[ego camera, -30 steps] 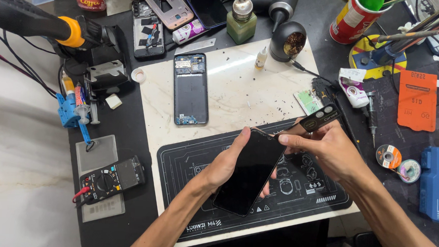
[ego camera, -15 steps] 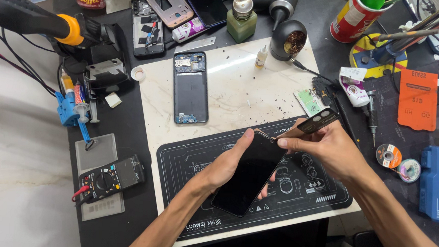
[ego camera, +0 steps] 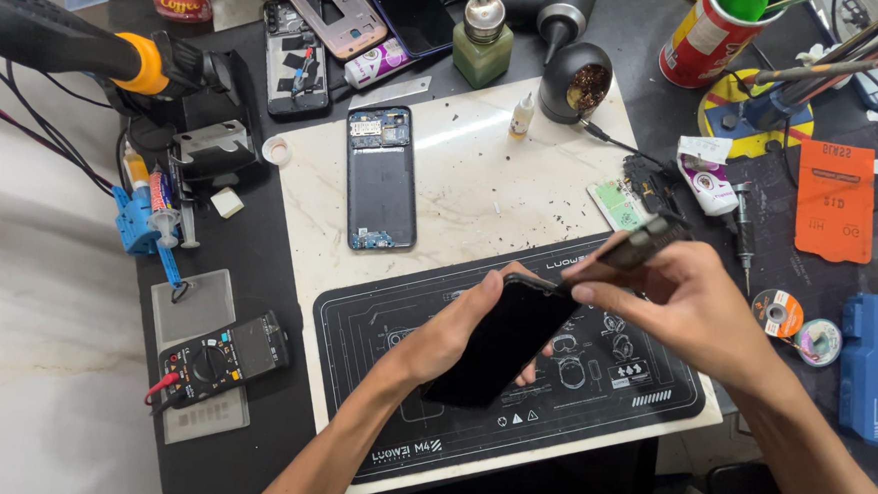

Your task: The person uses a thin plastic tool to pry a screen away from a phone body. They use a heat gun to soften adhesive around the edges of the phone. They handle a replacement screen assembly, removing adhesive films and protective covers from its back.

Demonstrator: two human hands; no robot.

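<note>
A cluttered dark worktop [ego camera: 249,438] carries a pale slab and a black printed mat [ego camera: 590,425]; above the mat a black phone screen [ego camera: 499,345] is held tilted; the left hand [ego camera: 460,323] grips its edge from beneath, fingers curled around it; the right hand [ego camera: 677,295] pinches a thin dark tool [ego camera: 634,245] whose tip meets the screen's top edge; an opened phone body [ego camera: 380,179] lies on the slab, well apart; a multimeter [ego camera: 218,359] sits at the left.
</note>
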